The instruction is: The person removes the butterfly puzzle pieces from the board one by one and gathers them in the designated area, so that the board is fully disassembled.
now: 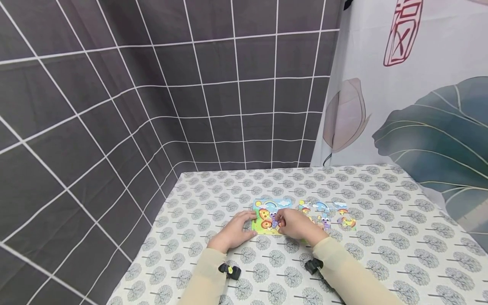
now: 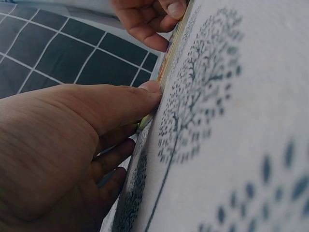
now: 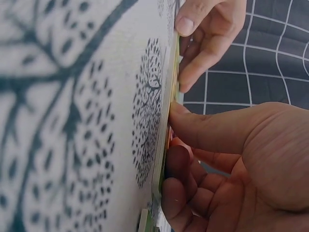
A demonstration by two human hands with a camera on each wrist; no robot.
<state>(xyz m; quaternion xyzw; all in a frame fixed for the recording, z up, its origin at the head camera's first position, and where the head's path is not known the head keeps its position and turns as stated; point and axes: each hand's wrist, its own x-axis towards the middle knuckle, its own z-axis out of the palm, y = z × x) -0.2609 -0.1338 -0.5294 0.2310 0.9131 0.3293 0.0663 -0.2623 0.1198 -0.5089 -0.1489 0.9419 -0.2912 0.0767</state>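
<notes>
A flat, brightly coloured jigsaw puzzle board lies on the table, with a rainbow, a butterfly and a purple figure on it. At its left side my left hand grips the near corner, thumb on the near edge and fingers along the left edge. My right hand bends over the board's right part, thumb and curled fingers pinching a puzzle piece that they mostly hide. In the right wrist view the thumb meets the board's near edge. Loose puzzle pieces lie just right of this hand.
A white cloth with grey tree prints covers the table. Dark gridded curtain hangs behind and to the left; a pale curtain with leaf prints hangs at the right. More puzzle pieces lie farther right.
</notes>
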